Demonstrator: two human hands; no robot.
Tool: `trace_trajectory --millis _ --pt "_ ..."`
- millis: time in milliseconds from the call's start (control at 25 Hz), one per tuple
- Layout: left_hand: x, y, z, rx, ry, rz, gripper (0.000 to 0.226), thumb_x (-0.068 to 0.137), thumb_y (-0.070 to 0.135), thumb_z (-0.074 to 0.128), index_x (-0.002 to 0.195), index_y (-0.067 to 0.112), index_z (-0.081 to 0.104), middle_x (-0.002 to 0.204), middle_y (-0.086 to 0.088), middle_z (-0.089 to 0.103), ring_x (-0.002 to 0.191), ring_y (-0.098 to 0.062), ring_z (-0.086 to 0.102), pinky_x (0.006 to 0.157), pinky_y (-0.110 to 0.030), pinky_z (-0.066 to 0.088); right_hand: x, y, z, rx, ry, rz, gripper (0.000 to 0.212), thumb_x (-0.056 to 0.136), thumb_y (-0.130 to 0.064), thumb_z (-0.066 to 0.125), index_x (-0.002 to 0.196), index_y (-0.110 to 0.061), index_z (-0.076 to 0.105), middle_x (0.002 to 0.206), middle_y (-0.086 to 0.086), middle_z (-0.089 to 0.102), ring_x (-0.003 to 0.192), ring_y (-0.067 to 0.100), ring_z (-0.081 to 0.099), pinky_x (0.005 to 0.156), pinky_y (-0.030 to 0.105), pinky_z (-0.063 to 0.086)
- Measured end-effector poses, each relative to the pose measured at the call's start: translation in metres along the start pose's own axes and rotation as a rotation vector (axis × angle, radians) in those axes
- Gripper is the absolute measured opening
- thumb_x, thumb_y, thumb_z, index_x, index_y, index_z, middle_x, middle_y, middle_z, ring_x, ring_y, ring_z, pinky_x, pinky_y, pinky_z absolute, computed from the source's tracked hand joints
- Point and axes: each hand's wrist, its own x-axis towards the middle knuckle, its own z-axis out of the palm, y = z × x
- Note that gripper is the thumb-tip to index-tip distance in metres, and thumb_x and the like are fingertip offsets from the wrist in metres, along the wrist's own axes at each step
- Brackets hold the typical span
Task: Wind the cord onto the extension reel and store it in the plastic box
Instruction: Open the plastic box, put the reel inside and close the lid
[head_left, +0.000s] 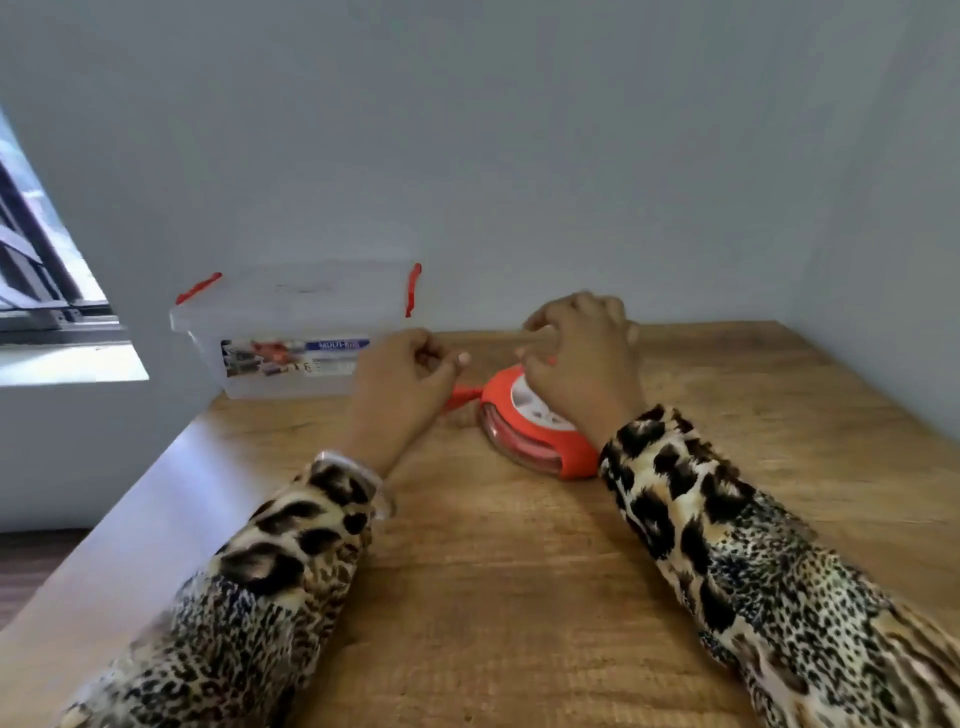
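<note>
One wooden table (519, 597) with a pale brown grain fills the lower part of the view, pushed against a plain grey-white wall (467, 130); a window (36, 260) shows at the far left. On the table's far left corner stands one clear plastic storage box (291, 338) with a lid held by two red clips (413, 288) and a printed label on its front wall. The lid is on.

Near the table's far edge, right of the box and apart from it, lies one round orange extension reel (524, 441) with a white centre, flat on the wood. Through its clear side band, red windings show. One short length of orange cord (460, 396) runs out of the reel's left side.

Two arms in leopard-print sleeves (737, 561) reach in from the near edge. The right hand (582, 358) sits on top of the reel and covers much of its white face, fingers curled over something at the centre that I cannot make out. The left hand (410, 384) is just left of the reel, fingers bent into a loose fist around the cord where it leaves the reel. A clear bangle (363, 478) circles the left wrist. The right forearm hides the reel's right rim.
</note>
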Motion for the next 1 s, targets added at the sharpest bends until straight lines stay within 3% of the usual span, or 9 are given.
trace_trajectory --millis 120,280,400,480,560,720,840,920,1000 --pt "0.012 -0.005 -0.012 0.046 0.16 0.091 0.016 0.079 0.024 0.072 0.092 0.015 0.069 0.09 0.0 0.067 0.083 -0.018 0.06 0.072 -0.028 0.045 0.023 -0.026 0.006 0.055 -0.181 -0.05 0.025 0.079 -0.037 0.064 0.103 -0.03 0.063 0.11 -0.004 0.055 0.112 0.021 0.04 0.09 0.038 0.027" --pt "0.05 -0.016 -0.051 0.351 0.119 -0.024 0.049 0.072 0.018 0.071 0.119 0.015 0.06 0.126 -0.009 0.052 0.114 -0.033 0.048 0.09 -0.043 0.042 0.048 -0.065 -0.004 0.177 -0.439 -0.057 0.035 0.08 -0.037 0.064 0.112 -0.025 0.061 0.113 0.0 0.054 0.113 0.021 0.042 0.097 0.04 0.035" --pt "0.079 -0.022 -0.092 0.574 -0.28 -0.198 0.071 0.074 0.03 0.069 0.14 0.029 0.043 0.152 0.001 0.037 0.141 -0.026 0.03 0.11 -0.05 0.026 0.058 -0.091 -0.021 0.238 -0.595 0.012 0.037 0.078 -0.036 0.064 0.114 -0.025 0.062 0.114 0.003 0.056 0.112 0.024 0.047 0.098 0.04 0.038" --pt "0.081 -0.024 -0.109 0.628 -0.557 -0.291 0.074 0.076 0.036 0.069 0.144 0.034 0.038 0.155 0.006 0.034 0.143 -0.022 0.029 0.113 -0.051 0.023 0.06 -0.104 -0.026 0.238 -0.671 0.023 0.041 0.077 -0.034 0.065 0.117 -0.025 0.06 0.119 0.002 0.056 0.115 0.023 0.048 0.098 0.039 0.039" --pt "0.073 -0.022 -0.116 0.598 -0.639 -0.31 0.07 0.078 0.033 0.067 0.143 0.034 0.039 0.153 0.007 0.036 0.138 -0.023 0.036 0.11 -0.052 0.029 0.063 -0.113 -0.025 0.243 -0.72 0.014 0.05 0.077 -0.035 0.065 0.125 -0.024 0.054 0.125 0.002 0.053 0.118 0.022 0.047 0.099 0.036 0.039" --pt "0.042 -0.006 -0.117 0.619 -0.511 -0.264 0.052 0.08 0.029 0.06 0.13 0.032 0.049 0.135 0.007 0.049 0.12 -0.024 0.047 0.098 -0.044 0.036 0.067 -0.132 -0.005 0.33 -0.745 0.146 0.063 0.085 -0.037 0.06 0.141 -0.021 0.035 0.144 0.009 0.036 0.132 0.027 0.035 0.108 0.04 0.032" --pt "0.017 0.001 -0.125 0.553 -0.489 -0.159 0.043 0.081 0.049 0.056 0.119 0.031 0.056 0.123 0.007 0.055 0.112 -0.022 0.051 0.091 -0.038 0.036 0.069 -0.143 0.014 0.319 -0.713 0.299 0.066 0.093 -0.039 0.05 0.148 -0.017 0.021 0.152 0.014 0.025 0.139 0.032 0.025 0.112 0.044 0.025" --pt "0.02 -0.005 -0.141 0.446 -0.387 -0.18 0.046 0.081 0.06 0.053 0.115 0.03 0.06 0.119 0.006 0.058 0.11 -0.02 0.054 0.088 -0.036 0.036 0.067 -0.143 0.025 0.208 -0.654 0.365 0.06 0.095 -0.036 0.045 0.146 -0.012 0.025 0.149 0.016 0.033 0.136 0.033 0.032 0.11 0.043 0.028" --pt "0.036 -0.027 -0.162 0.485 -0.229 -0.288 0.054 0.084 0.059 0.053 0.121 0.021 0.058 0.123 -0.004 0.057 0.114 -0.028 0.052 0.093 -0.039 0.04 0.062 -0.138 0.034 0.111 -0.585 0.435 0.046 0.096 -0.034 0.042 0.134 -0.007 0.043 0.133 0.019 0.052 0.12 0.035 0.049 0.095 0.039 0.04"
